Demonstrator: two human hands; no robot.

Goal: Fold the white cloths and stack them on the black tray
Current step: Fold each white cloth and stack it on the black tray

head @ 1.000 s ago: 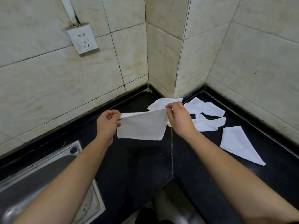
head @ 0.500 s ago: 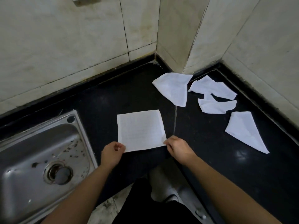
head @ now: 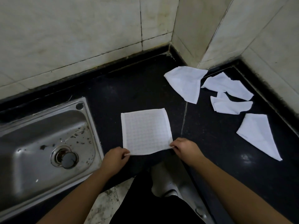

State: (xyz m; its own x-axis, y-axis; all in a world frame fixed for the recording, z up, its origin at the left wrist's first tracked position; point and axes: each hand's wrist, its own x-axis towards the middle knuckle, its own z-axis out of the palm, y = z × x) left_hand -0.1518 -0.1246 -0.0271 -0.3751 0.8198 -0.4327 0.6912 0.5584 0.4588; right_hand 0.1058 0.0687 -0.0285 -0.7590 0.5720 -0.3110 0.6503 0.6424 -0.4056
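The left hand (head: pixel 115 157) pinched the near left corner of the cloth (head: pixel 145 130) between thumb and fingers. The right hand (head: pixel 184 147) pinched the near right corner the same way. Both grips were closed on the fabric, not merely resting on it. The cloth lay spread on the counter (head: pixel 129 94) just right of the sink (head: pixel 90 120), a near-square with a faint grid weave. Its near edge was raised a little off the counter between the hands and sagged slightly in the middle, while the far edge lay flat.

The step in hand looked like the first fold. To do it well, both corners should rise together and travel away from the person at one pace, so that the near edge lands level on the far edge. The sag suggested drawing the hands slightly apart to keep that edge taut. The far corners lay free on a smooth counter and might slide, so a low, slow carry would help, followed by a press along the crease. The cloth looked thin and limp, likely to drape rather than hold a shape.

Further right of the sink and beyond the cloth lay four loose cloths (head: pixel 186 83), crumpled or roughly doubled, well apart from the hands. No tray was in view, so where the stack would go could not be told.
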